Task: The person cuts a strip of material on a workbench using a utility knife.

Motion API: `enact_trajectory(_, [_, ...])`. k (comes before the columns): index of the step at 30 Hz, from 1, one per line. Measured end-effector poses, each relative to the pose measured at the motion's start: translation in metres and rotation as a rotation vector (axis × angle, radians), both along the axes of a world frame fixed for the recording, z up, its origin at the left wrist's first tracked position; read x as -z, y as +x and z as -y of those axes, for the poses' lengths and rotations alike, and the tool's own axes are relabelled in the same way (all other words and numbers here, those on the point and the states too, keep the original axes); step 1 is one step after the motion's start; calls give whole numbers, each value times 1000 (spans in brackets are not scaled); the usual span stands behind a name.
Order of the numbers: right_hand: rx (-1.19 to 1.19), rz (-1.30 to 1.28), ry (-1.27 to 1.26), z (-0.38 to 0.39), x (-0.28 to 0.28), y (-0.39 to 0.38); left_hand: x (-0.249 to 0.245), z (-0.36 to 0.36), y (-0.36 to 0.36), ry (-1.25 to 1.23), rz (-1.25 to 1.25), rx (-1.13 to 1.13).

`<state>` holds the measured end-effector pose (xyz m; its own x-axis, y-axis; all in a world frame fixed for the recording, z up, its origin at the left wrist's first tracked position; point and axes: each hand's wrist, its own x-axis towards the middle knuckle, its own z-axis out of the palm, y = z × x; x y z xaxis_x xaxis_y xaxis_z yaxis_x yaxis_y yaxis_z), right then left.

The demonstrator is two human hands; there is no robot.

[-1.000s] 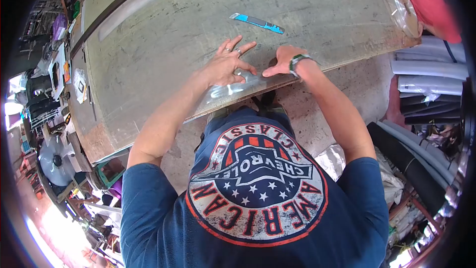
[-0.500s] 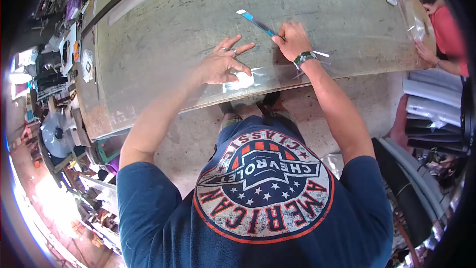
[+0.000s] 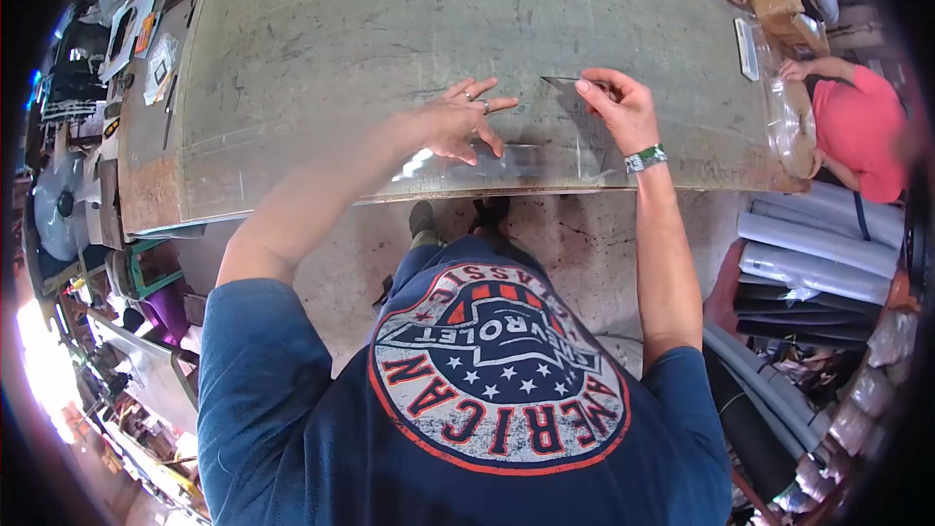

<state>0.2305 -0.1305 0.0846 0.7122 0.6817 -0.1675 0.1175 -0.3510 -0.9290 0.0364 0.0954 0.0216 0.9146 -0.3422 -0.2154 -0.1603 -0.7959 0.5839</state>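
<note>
View from a camera on a person's head, looking down over their own chest and arms at a broad, scuffed grey-green tabletop (image 3: 390, 49). The person's right hand (image 3: 621, 109), with a green, black and white woven bracelet (image 3: 646, 158) at the wrist, is raised near the front edge. Its grip is closed, thumb and fingers pinching a thin, dark, pointed tool (image 3: 561, 79) seen almost edge-on. The tool's tip points toward the left, over the tabletop; whether it touches the surface cannot be told.

The left hand (image 3: 467, 125) is to the left of the tool, its grip open: the fingers are spread and curved, two of them wearing silvery rings. It is at a shiny, clear plastic sheet (image 3: 526, 164) lying along the front of the tabletop, where light glares back; how firmly it presses cannot be told.

The person wears a navy blue T-shirt (image 3: 292, 399) with a large round red, white and blue print. Below the front edge, their dark shoes stand on a bare grey concrete floor (image 3: 575, 244).

At the right end, another person in a coral-red shirt (image 3: 859, 131) has hands at a clear plastic roll (image 3: 787, 122). A narrow white rectangular object (image 3: 747, 49) lies nearby. Long pale grey rolls (image 3: 818, 244) are stacked beyond the tabletop's right corner.
</note>
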Motion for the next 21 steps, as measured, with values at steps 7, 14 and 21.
enact_trajectory(7, [-77,392,-360,-26,8,22,6,-3,-3,-25,32,5])
enact_trajectory(14, [64,298,-233,-24,19,6,5,0,0,-32,-7,18])
enact_trajectory(21, [44,273,-276,-38,52,3,2,0,2,40,-41,29])
